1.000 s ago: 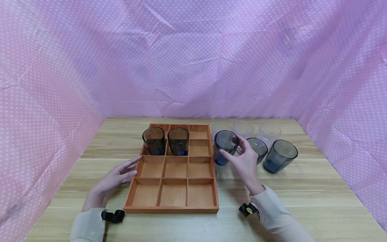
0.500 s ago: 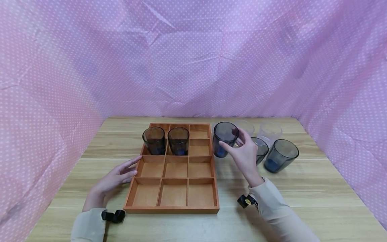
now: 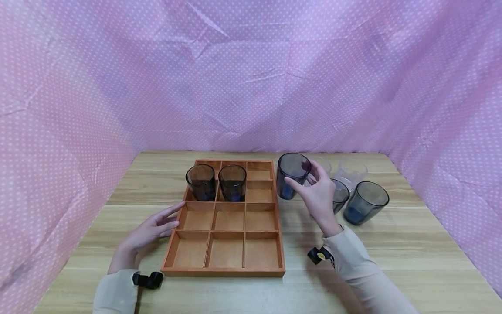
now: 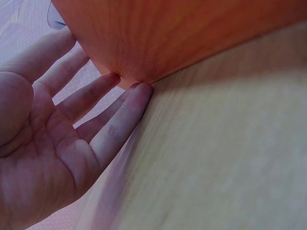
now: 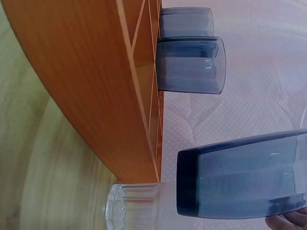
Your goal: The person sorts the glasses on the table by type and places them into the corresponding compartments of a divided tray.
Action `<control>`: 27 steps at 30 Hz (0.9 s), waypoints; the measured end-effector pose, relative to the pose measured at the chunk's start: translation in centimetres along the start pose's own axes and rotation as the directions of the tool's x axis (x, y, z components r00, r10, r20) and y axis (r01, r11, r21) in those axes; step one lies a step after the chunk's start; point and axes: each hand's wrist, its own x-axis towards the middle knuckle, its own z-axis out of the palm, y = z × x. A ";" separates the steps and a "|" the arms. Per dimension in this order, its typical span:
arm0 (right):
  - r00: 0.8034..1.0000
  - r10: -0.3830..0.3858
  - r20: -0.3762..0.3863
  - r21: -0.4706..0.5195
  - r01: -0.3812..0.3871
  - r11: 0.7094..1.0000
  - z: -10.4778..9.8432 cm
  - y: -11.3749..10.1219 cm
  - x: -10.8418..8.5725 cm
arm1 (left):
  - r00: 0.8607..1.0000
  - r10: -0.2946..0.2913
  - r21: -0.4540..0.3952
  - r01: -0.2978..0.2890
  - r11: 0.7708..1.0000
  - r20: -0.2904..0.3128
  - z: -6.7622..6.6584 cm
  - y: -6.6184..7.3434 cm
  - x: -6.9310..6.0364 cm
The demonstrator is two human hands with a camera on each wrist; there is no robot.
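Grasping smoky glass [image 3: 289, 171] in right hand [image 3: 320, 196], resting unclenched left hand [image 3: 150, 227] against tray [image 3: 223, 272]; might strike tray if carried leftward too low.

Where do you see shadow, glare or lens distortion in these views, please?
Head view: soft shadow lies beside the right beige cloth sleeve on the pale wooden table; left wrist view: shadow darkens the table along the brown wooden grid tray; right wrist view: the tray's edge looks bowed, and white glare marks the nearer smoky-blue glass tumbler standing in it.
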 end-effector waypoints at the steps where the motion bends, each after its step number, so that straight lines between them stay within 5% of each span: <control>1: 1.000 0.001 0.003 0.002 -0.001 1.000 0.1 0.0 0.0 | 1.000 -0.002 -0.001 0.002 1.000 -0.001 0.0 0.0 0.0; 18: 0.994 0.037 0.099 0.091 -0.046 0.995 2.5 -0.2 0.4 | 1.000 -0.017 0.010 0.017 1.000 -0.004 0.0 0.2 0.0; 27: 0.987 0.060 0.148 0.058 -0.069 0.996 3.9 -0.5 0.4 | 1.000 0.017 0.037 -0.017 0.999 0.001 -0.1 -0.1 0.0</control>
